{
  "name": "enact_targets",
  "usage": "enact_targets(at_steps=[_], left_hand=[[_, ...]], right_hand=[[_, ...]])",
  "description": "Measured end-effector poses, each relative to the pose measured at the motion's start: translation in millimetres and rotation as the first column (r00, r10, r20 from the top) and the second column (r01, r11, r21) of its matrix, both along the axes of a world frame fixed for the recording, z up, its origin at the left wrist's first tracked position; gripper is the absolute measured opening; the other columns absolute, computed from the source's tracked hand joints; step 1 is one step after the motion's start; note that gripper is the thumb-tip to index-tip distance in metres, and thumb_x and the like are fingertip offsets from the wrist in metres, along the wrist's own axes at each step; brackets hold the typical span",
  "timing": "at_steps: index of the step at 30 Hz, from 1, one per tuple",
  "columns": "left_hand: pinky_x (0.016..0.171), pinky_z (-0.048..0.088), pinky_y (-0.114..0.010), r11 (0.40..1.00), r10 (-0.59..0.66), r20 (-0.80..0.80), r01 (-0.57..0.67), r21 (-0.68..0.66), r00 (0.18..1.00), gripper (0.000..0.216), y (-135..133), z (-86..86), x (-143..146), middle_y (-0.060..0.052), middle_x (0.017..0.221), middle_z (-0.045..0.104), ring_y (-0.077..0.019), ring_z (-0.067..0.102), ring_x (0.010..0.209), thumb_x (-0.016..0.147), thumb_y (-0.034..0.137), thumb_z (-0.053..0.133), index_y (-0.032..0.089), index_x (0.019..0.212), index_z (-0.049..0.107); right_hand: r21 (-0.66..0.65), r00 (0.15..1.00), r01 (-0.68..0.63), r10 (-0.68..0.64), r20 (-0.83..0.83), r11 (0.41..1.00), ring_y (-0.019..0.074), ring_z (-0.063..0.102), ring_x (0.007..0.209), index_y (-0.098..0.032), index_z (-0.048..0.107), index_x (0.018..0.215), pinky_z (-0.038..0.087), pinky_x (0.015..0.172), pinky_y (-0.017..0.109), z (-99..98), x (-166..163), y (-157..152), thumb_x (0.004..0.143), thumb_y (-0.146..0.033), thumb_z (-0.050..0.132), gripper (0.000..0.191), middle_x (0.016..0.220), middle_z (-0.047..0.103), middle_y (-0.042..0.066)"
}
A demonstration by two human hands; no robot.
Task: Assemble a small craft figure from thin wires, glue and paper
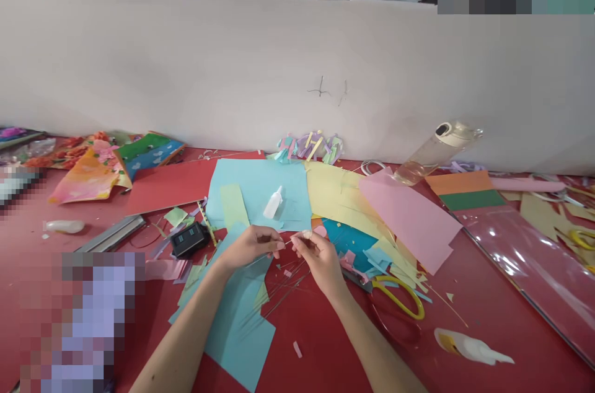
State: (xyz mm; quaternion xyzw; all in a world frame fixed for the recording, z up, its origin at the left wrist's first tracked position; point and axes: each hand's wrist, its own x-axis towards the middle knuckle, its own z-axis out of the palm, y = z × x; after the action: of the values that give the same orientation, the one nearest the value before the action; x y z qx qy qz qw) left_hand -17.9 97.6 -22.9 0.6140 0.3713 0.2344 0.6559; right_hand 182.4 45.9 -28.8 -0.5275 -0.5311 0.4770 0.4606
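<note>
My left hand (253,244) and my right hand (320,260) meet above a light blue paper sheet (239,325) on the red table (325,356). Both pinch a thin pale strip or wire (288,242) stretched between their fingertips. The right fingertips also close on a tiny pale piece (307,234). Several thin wires (279,294) lie on the table just under the hands. A small white glue bottle (273,203) lies on a larger light blue sheet beyond them.
Yellow-handled scissors (400,294) lie right of my right hand. Yellow and pink paper sheets (409,216) spread to the right, below a tilted clear bottle (434,151). A black box (188,239) sits left. Another glue bottle (469,348) lies at front right. A white wall backs the table.
</note>
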Motion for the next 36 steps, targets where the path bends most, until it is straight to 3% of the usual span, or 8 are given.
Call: enact_targets(at_steps=[36], left_hand=[[0.061,0.041,-0.024,0.994,0.077,0.021,-0.078,0.077,0.997,0.030,-5.5,6.9,4.8,-0.003,0.069,0.065,-0.0129,0.055,0.064,0.087,0.043,0.066,0.014,0.083,0.069]], right_hand=[[0.091,0.998,0.051,-0.047,-0.048,0.994,0.0160,0.057,0.066,-0.021,0.064,0.086,0.049,0.065,0.026,-0.3,-7.1,-3.9,0.094,-0.046,0.057,0.027,0.074,0.061,0.001]])
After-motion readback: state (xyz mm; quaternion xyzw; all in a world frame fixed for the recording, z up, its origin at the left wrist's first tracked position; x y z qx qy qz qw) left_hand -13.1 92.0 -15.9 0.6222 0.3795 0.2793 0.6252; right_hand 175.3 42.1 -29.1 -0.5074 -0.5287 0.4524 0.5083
